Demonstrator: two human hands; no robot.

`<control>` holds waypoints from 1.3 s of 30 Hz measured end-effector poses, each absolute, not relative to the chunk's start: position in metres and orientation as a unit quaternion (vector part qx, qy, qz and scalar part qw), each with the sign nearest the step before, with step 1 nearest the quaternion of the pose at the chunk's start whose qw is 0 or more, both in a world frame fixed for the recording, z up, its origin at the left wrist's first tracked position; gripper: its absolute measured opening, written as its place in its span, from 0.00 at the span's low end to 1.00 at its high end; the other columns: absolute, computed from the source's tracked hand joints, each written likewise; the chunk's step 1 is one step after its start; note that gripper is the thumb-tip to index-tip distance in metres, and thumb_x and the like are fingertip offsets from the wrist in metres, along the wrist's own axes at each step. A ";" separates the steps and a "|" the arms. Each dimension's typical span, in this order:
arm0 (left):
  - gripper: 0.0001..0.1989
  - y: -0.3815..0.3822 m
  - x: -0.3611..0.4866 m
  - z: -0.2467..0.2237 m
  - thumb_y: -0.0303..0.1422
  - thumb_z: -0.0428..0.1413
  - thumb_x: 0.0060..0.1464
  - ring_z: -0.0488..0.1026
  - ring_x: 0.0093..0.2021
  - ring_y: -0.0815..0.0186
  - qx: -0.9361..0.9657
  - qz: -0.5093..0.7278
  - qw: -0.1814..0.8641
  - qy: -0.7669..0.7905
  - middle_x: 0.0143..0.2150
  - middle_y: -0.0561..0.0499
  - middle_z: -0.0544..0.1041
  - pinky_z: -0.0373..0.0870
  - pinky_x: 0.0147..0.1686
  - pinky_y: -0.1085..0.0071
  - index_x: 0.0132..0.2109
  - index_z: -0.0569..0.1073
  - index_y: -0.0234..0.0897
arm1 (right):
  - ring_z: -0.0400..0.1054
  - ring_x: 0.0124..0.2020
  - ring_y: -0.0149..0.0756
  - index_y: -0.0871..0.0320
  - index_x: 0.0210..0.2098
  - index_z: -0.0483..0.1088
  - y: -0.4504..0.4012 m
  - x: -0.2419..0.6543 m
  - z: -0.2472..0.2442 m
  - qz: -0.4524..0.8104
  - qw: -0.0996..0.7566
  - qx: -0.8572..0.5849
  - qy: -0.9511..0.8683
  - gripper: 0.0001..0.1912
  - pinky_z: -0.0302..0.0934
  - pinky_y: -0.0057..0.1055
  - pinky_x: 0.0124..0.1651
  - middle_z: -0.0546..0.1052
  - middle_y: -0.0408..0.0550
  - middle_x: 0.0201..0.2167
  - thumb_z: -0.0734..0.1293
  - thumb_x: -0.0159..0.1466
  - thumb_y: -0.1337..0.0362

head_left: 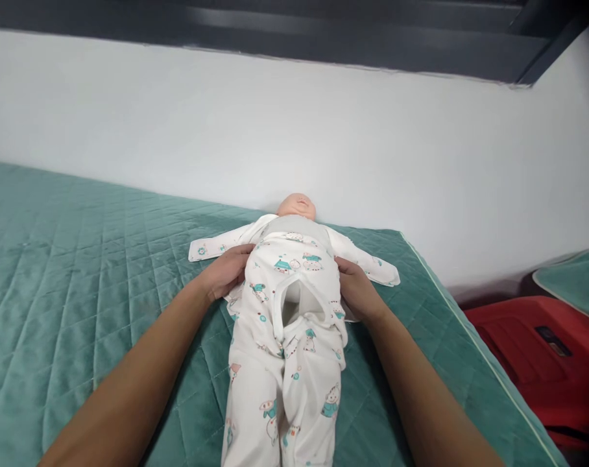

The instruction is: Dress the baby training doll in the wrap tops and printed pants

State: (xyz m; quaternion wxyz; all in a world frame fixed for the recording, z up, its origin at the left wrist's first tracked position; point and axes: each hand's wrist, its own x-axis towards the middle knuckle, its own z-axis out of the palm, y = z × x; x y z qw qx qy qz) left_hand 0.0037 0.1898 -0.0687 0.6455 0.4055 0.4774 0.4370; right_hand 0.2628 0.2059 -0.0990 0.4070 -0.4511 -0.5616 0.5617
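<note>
A baby doll [297,205] lies on its back, its head toward the wall and its sleeved arms spread out. It wears a white printed top [370,263] and white printed baby pants [307,376] with an opening at the crotch. The pants reach high over the belly, up to a plain grey-white band. My left hand [229,269] is closed at the left side of the pants near the waist, fingertips partly hidden by the cloth. On the opposite side, my right hand [357,288] grips the pants too, its fingers mostly tucked behind them.
Under the doll is a green quilted cover [104,305], its piped edge running down the right side. A white wall [275,130] rises behind, with a dark frame [294,35] above. At right stands a red object [532,370], perhaps a chair, beside more green cloth [574,282].
</note>
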 end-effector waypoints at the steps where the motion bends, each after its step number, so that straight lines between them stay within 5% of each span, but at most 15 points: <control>1: 0.13 0.191 0.003 -0.070 0.31 0.62 0.45 0.78 0.41 0.57 0.408 0.439 0.646 0.472 0.41 0.45 0.82 0.73 0.43 0.65 0.41 0.78 0.34 | 0.73 0.34 0.41 0.56 0.41 0.78 0.206 0.263 -0.100 0.559 0.409 -0.453 -0.560 0.15 0.67 0.36 0.37 0.81 0.45 0.32 0.71 0.55 0.58; 9: 0.11 0.201 0.001 -0.091 0.39 0.57 0.50 0.76 0.40 0.57 0.455 0.459 0.593 0.480 0.36 0.45 0.81 0.73 0.39 0.65 0.34 0.77 0.34 | 0.73 0.34 0.39 0.53 0.42 0.77 0.207 0.259 -0.102 0.582 0.437 -0.416 -0.546 0.15 0.67 0.36 0.40 0.81 0.42 0.34 0.70 0.53 0.63; 17: 0.11 0.203 0.000 -0.091 0.36 0.52 0.53 0.74 0.41 0.57 0.649 0.429 0.407 0.479 0.34 0.47 0.80 0.70 0.43 0.65 0.28 0.75 0.38 | 0.71 0.31 0.43 0.56 0.39 0.77 0.208 0.259 -0.100 0.529 0.402 -0.493 -0.562 0.15 0.64 0.36 0.33 0.79 0.46 0.27 0.70 0.53 0.59; 26: 0.11 0.208 0.003 -0.101 0.32 0.46 0.54 0.70 0.35 0.60 0.659 0.403 0.255 0.582 0.29 0.48 0.75 0.64 0.38 0.66 0.26 0.69 0.38 | 0.68 0.34 0.40 0.56 0.32 0.70 0.215 0.258 -0.107 0.341 0.439 -0.578 -0.597 0.10 0.62 0.34 0.36 0.77 0.45 0.28 0.68 0.56 0.55; 32: 0.09 0.203 0.007 -0.092 0.25 0.49 0.50 0.71 0.47 0.63 0.634 0.557 0.236 0.482 0.43 0.49 0.74 0.67 0.50 0.68 0.36 0.73 0.38 | 0.68 0.42 0.39 0.54 0.36 0.70 0.208 0.254 -0.093 0.230 0.527 -0.551 -0.605 0.07 0.63 0.36 0.47 0.74 0.47 0.39 0.66 0.62 0.57; 39: 0.08 0.201 0.011 -0.087 0.36 0.54 0.58 0.69 0.54 0.61 0.674 0.529 0.305 0.416 0.52 0.45 0.72 0.65 0.54 0.68 0.42 0.75 0.38 | 0.67 0.44 0.38 0.53 0.39 0.70 0.204 0.251 -0.084 0.361 0.494 -0.454 -0.648 0.10 0.62 0.35 0.50 0.73 0.46 0.43 0.69 0.62 0.56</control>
